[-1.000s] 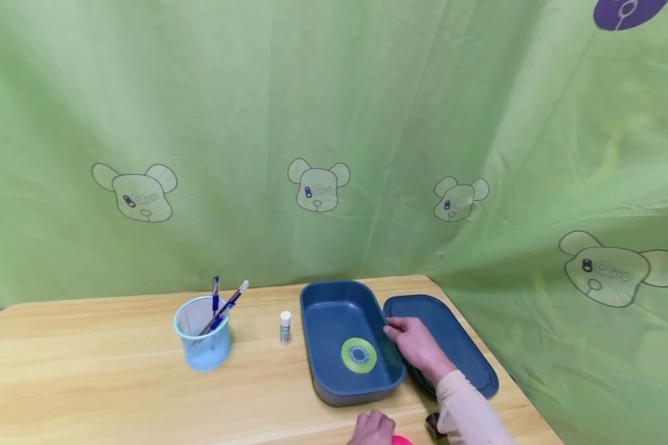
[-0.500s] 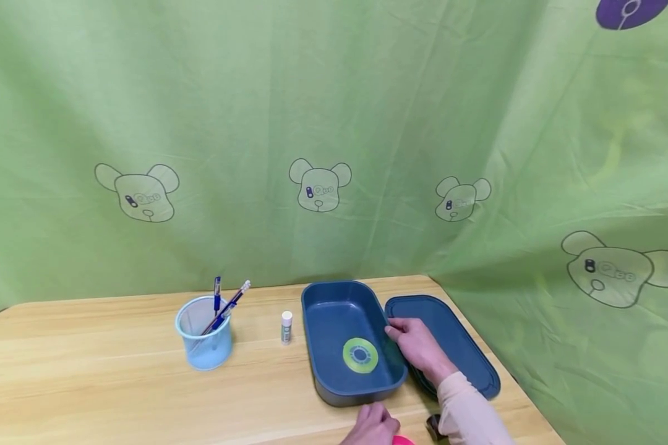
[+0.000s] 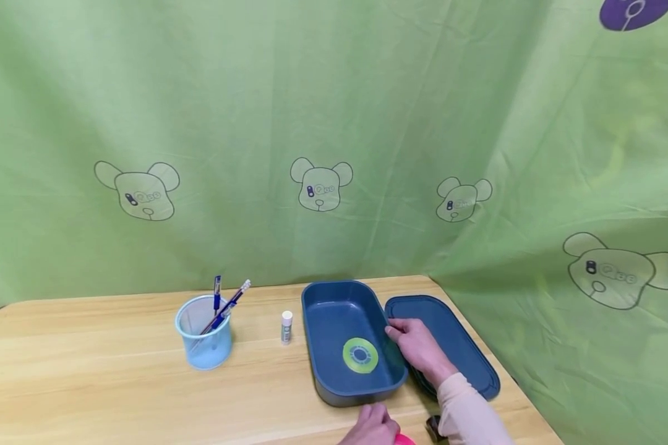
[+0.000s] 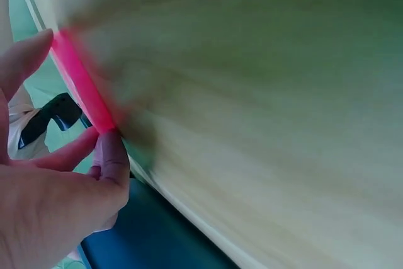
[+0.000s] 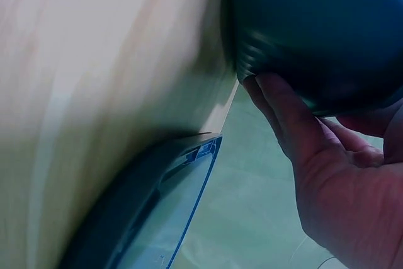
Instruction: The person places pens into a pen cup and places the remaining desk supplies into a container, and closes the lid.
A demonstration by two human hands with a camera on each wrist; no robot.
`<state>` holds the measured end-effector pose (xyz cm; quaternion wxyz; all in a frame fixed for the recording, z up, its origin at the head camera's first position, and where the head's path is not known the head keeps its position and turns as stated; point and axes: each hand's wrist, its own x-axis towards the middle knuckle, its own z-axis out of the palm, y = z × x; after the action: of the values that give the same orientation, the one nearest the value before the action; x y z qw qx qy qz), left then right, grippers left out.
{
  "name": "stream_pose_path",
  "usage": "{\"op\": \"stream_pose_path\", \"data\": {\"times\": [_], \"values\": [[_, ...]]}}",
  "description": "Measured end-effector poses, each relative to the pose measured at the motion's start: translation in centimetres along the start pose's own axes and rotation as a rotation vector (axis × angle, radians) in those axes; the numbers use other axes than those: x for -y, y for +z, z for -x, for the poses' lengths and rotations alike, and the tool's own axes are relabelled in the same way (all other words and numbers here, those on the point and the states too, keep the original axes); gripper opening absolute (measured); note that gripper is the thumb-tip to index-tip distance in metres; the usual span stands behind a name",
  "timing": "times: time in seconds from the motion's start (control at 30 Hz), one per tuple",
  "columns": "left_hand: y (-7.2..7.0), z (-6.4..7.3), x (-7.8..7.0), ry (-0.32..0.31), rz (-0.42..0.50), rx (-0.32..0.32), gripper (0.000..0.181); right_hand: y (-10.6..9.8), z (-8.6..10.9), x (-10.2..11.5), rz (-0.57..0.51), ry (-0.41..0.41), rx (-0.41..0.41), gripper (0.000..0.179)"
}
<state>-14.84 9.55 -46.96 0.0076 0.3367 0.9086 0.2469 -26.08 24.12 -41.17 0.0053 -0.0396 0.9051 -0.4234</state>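
My left hand [image 3: 370,426] holds a bright pink flat round thing [image 4: 85,83] by its rim, thumb at one side and fingers at the other. It lies low at the table surface, just in front of a dark blue box [image 3: 334,315]; most of it is cut off in the head view. My right hand [image 3: 420,352] grips the box's right wall, with fingers against the outside in the right wrist view. Inside the box, towards its near end, lies a green ring-shaped disc [image 3: 360,368].
The box's dark blue lid [image 3: 451,343] lies to its right, partly under my right forearm. A small dark object [image 3: 434,428] sits near that sleeve. Left of the box stand a glue stick [image 3: 286,329] and a light blue pen cup [image 3: 208,352] with several pens.
My left hand has shifted slightly forward and its fingers have turned, while staying at the pink round thing. The right hand and the box have kept their places.
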Motion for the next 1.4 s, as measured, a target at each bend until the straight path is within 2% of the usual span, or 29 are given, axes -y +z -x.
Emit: {"op": "stream_pose_path", "data": {"times": [0.23,0.53,0.73,0.93,1.03,1.2,1.33,1.4], "values": [[0.4,0.2,-0.3,0.017,-0.036,-0.057,0.023,0.0,0.1,0.0,0.0,0.009,-0.006,0.035],[0.0,0.2,-0.7,-0.04,-0.057,-0.021,0.032,0.2,0.0,-0.1,-0.004,0.006,-0.003,0.035],[-0.3,0.4,-0.5,-0.008,-0.08,-0.031,0.036,0.1,0.0,-0.2,-0.014,0.003,0.004,0.036],[-1.0,0.4,-0.5,-0.024,-0.015,0.036,0.041,0.2,0.0,-0.2,-0.02,0.001,0.001,0.036],[-1.5,0.5,-0.5,0.007,0.036,0.04,0.039,0.2,0.0,-0.2,-0.02,0.003,-0.001,0.035],[-3.1,1.1,-0.7,0.046,0.132,0.015,0.033,0.1,0.1,-0.2,-0.019,0.001,-0.007,0.035],[-6.2,1.4,-1.0,0.01,0.18,0.089,0.044,0.1,0.1,-0.2,-0.024,0.002,-0.011,0.036],[-7.8,1.6,-1.2,-0.022,0.205,0.099,0.055,0.1,0.0,-0.3,-0.031,0.004,-0.013,0.036]]}}
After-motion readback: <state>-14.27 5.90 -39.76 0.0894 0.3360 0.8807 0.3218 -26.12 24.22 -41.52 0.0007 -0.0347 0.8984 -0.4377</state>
